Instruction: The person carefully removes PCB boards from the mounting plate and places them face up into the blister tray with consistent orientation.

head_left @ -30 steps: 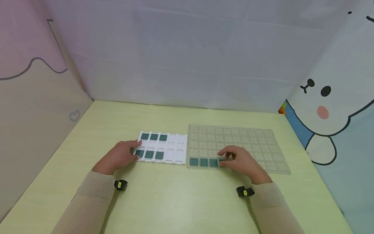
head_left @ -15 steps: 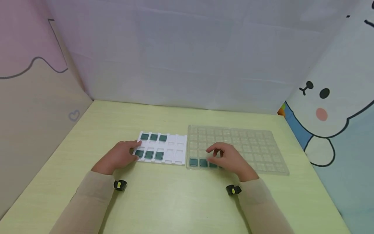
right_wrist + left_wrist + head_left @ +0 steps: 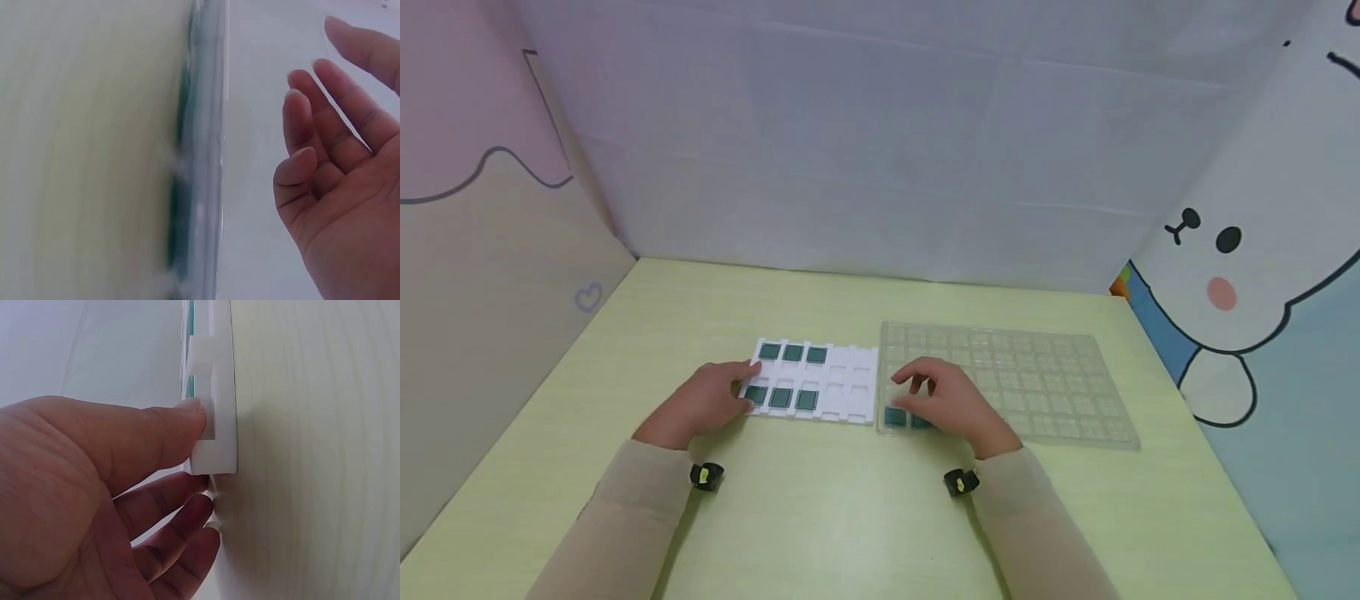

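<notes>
Head view: left hand, thumb and forefinger apart, touches white tray's left edge | six chips line its far and near edges | right hand, fingertips apart, hovers over clear tray's near-left corner, two chips showing there.

L tray is wht, chips dk grn.
</notes>
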The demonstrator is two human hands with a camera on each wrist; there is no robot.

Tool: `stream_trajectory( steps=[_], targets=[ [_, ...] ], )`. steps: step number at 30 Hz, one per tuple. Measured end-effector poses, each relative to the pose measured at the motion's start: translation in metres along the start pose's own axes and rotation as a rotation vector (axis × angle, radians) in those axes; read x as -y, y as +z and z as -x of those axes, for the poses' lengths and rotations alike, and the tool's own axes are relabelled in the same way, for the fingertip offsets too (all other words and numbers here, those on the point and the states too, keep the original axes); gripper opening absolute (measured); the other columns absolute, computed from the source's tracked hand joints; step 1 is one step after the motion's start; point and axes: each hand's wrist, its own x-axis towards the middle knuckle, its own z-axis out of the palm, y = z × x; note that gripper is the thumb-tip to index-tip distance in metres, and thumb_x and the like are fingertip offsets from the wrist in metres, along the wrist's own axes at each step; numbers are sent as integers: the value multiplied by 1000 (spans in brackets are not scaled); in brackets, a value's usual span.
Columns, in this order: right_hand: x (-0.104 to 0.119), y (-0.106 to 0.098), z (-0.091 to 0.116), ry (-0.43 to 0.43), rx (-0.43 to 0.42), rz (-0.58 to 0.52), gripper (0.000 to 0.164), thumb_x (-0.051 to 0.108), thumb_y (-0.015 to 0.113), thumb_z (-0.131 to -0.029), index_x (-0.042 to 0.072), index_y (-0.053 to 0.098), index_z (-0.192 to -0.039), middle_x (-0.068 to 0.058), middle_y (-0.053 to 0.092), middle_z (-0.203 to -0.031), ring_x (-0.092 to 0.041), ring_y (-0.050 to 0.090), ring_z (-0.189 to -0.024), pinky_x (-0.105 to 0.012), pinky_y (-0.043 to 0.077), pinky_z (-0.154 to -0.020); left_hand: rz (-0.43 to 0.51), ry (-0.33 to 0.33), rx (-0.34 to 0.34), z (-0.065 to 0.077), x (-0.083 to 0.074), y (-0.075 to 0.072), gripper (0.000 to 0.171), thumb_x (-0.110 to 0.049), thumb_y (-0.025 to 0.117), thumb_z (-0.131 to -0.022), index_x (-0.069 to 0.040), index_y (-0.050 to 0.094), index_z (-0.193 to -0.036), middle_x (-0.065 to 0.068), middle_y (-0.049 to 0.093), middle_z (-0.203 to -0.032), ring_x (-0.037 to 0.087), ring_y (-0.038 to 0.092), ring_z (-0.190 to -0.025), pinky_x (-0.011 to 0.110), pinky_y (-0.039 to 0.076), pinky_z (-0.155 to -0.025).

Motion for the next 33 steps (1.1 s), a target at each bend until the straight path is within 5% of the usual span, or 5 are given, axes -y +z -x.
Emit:
stream_trajectory(
  steps=[16, 33],
  targets=[
    [26, 39, -24, -24, 54, 24, 26, 29, 71, -82, 18, 68, -106, 0, 62, -100, -19, 54, -82, -34, 47, -65, 25, 24, -12, -2, 6, 6, 65, -13, 69, -84, -13, 41, -142, 23, 33, -145, 43, 31, -130, 57, 28, -102],
    [35, 58, -32, -67, 93, 91, 24, 29, 71, -83, 18, 68, -104, 7, 62, -98, -10, 52, -81, -28, 45, -72, 21, 35, -13, -3, 8, 9, 65, -13, 68, -84, -11, 40, -143, 21, 34, -146, 41, 33, -129, 57, 29, -102]
  ],
)
